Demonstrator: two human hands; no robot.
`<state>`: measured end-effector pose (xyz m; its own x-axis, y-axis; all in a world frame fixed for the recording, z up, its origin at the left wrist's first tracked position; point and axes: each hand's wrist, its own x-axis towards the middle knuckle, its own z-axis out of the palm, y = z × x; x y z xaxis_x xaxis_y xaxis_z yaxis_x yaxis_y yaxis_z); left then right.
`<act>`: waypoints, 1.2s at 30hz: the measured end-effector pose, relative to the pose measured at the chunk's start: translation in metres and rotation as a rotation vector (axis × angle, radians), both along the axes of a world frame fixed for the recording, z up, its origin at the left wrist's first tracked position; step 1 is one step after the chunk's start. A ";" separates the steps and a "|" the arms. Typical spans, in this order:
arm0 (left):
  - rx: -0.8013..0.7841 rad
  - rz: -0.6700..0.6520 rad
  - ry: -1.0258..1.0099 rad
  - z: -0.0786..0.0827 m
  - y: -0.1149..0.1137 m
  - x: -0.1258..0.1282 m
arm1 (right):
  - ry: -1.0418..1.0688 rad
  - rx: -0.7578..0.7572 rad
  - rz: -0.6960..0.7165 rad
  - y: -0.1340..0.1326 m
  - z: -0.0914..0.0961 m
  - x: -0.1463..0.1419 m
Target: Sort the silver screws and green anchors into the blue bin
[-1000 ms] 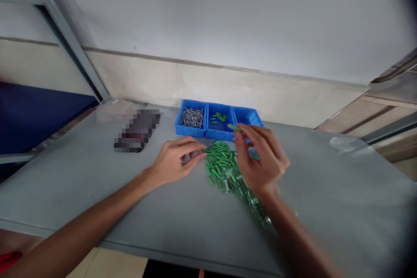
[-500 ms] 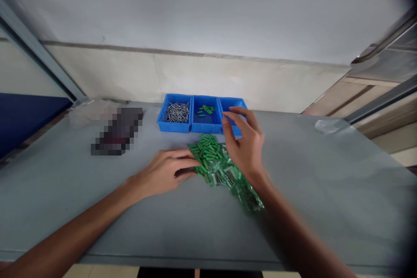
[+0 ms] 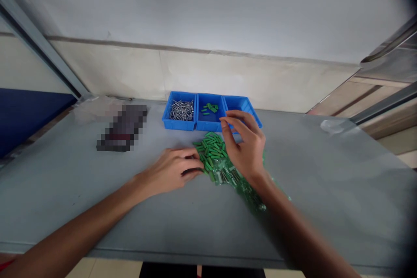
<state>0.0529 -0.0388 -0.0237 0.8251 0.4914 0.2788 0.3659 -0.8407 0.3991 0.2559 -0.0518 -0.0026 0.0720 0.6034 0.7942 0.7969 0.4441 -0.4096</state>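
Hovering hand (image 3: 246,150) over green pegs (image 3: 210,150), seemingly

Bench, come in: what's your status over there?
Left hand at the edge of the green pieces, grip unclear. Right hand over them, looks empty, by the blue tray. Pile partly on a clear plastic bag.

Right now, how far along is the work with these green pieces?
Done: a few green pieces sit in the blue tray's middle compartment. In hand: the left hand touches the pile's edge, the right hand is by the tray. Left: most pieces remain in the pile by the plastic bag.
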 end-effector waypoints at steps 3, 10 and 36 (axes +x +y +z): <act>-0.010 -0.008 0.039 0.003 -0.002 0.002 | 0.004 0.000 0.002 0.000 -0.001 -0.001; 0.077 -0.047 0.234 0.012 -0.008 0.005 | -0.006 -0.024 0.043 -0.003 -0.004 -0.005; -0.125 0.184 -0.651 0.023 0.006 -0.006 | -0.119 -0.213 0.387 -0.019 0.001 -0.024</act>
